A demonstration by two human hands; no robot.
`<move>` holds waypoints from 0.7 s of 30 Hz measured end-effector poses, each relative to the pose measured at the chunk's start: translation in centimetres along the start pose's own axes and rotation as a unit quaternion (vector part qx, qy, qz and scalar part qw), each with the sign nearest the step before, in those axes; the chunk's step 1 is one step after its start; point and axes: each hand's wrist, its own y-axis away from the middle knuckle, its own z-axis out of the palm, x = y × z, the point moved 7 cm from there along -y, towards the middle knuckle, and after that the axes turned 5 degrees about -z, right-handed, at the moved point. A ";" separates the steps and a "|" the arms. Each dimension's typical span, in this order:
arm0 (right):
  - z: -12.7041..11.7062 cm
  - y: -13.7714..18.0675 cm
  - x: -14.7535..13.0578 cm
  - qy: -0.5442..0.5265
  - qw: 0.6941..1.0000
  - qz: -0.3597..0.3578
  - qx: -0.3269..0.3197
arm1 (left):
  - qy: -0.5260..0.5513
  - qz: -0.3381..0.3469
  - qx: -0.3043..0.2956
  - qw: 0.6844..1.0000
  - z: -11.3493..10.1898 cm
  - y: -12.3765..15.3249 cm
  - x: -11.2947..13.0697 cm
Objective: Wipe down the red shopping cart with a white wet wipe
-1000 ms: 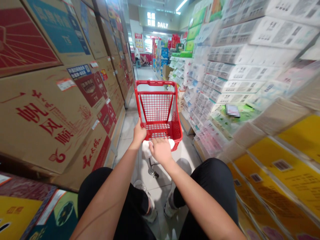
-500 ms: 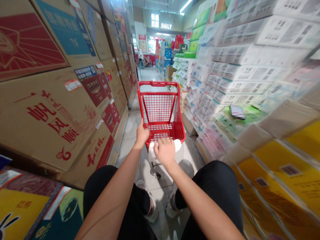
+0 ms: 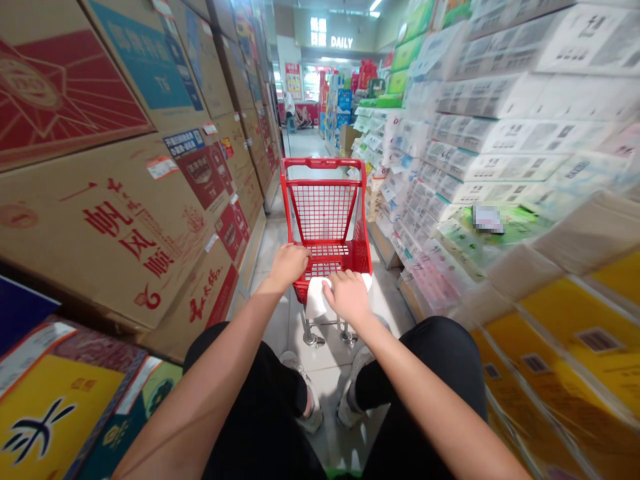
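A small red plastic shopping cart (image 3: 360, 233) stands in front of my knees, its mesh basket holding nothing I can see. My left hand (image 3: 291, 262) rests over the near left corner of its rim, fingers curled around the edge. A white cloth or paper wipe (image 3: 317, 299) drapes over the near edge. Lying on top of it, my right hand (image 3: 347, 291) presses it to the rim with bent fingers. Part of the wipe is covered by that hand.
Stacked cardboard cartons (image 3: 100, 233) wall the aisle on the left. White paper packs (image 3: 540, 133) pile up on the right, above yellow packages (image 3: 590, 333). The tiled floor (image 3: 305, 143) runs ahead to more shelves. My shoes (image 3: 350, 393) stand just behind the cart's wheels (image 3: 314, 341).
My left hand has turned from a thumb-up hold at the side to lying over the rim corner. My right hand and the wipe have shifted slightly along the near edge. The view has swung slightly left.
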 end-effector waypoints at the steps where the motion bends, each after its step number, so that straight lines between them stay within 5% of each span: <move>1: -0.2 0.1 0.7 0.006 1.000 -0.007 -0.007 | -0.011 -0.002 -0.003 1.000 -0.1 -0.1 -0.2; 6: -0.8 0.6 1.5 -0.002 0.994 -0.100 -0.036 | -0.008 -0.001 0.023 1.000 -0.1 1.2 1.5; 13: -0.2 0.0 1.0 0.000 0.992 -0.122 -0.034 | -0.081 -0.091 0.008 0.993 2.6 5.7 5.3; 21: 0.0 -0.8 2.3 0.025 0.981 -0.178 -0.072 | -0.103 -0.127 0.033 0.986 2.0 6.6 3.6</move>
